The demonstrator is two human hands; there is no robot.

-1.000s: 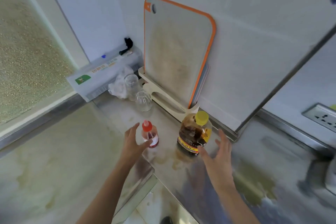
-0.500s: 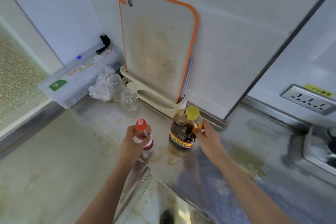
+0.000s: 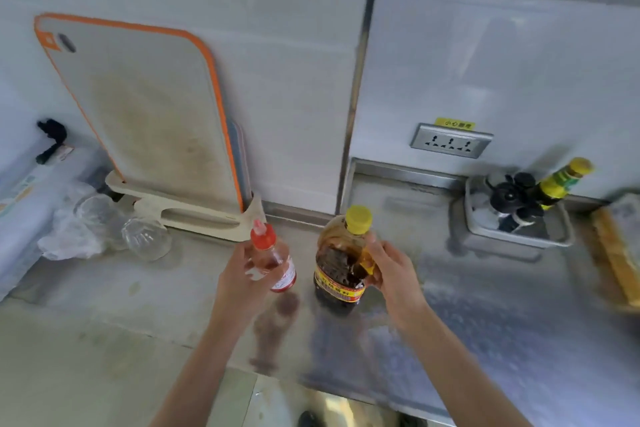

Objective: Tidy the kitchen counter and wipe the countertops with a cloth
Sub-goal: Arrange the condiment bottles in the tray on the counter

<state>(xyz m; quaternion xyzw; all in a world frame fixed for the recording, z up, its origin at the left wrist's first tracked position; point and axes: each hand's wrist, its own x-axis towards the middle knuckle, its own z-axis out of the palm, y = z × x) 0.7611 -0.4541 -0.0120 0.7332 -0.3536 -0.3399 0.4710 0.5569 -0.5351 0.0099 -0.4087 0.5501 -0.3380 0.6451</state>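
Your left hand [image 3: 242,284] is now closed around the small red-capped bottle [image 3: 272,260], and your right hand [image 3: 389,270] is wrapped around the side of the large dark sauce bottle [image 3: 341,267] with the yellow cap. A second earlier both hands were open and only reaching; the grips have since closed, and the small bottle now appears raised off the bench [image 3: 156,288] and tilted, with its shadow below it. Whether the large bottle has left the surface cannot be told. The view has also swung toward your right hand's side, where a metal tray [image 3: 519,239] of other bottles stands well apart from that hand, below the wall socket [image 3: 450,141]. Beyond your left hand stand the cutting board [image 3: 145,111] in its rack and two glasses [image 3: 145,239]. In all likelihood the tidying step is under way: the tray seems the probable destination, and wiping is not yet begun.
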